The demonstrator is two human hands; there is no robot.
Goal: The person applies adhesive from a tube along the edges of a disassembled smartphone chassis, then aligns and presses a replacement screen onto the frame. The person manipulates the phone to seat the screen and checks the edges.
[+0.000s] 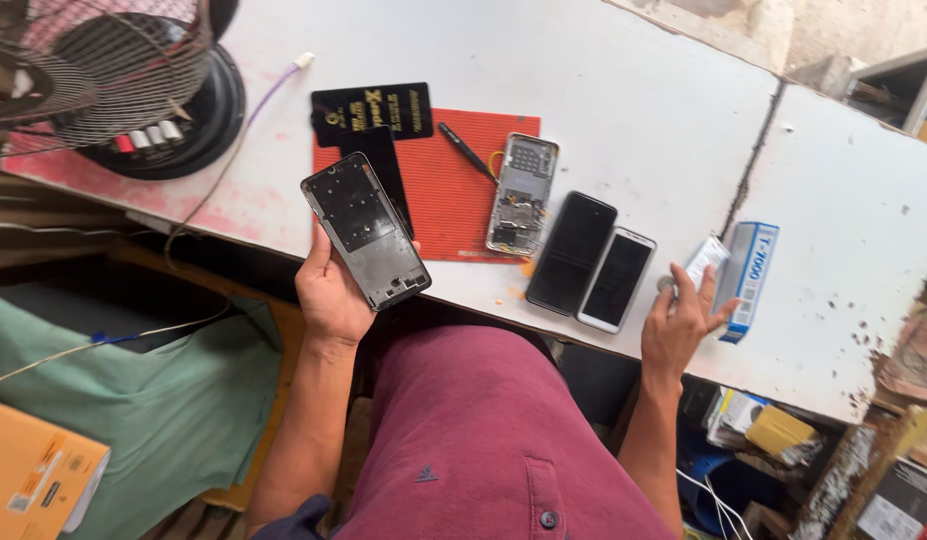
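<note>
Black phone frame [366, 230] in left hand [332, 295], tube [706, 260] half-hidden

The left hand [332, 295] is raised at about nine o'clock, palm up, fingers curled in a grip, forearm running down toward seven. The right hand [679, 320] reaches toward two o'clock, fingers spread and pinching, forearm angled toward five.

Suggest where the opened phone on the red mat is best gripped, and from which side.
Probably by its two long edges, mid-body, coming from above. The opened phone lies flat on the red mat with its bare inner parts facing up, so a pinch on the rim avoids them; the black tool lies close on its left.
</note>
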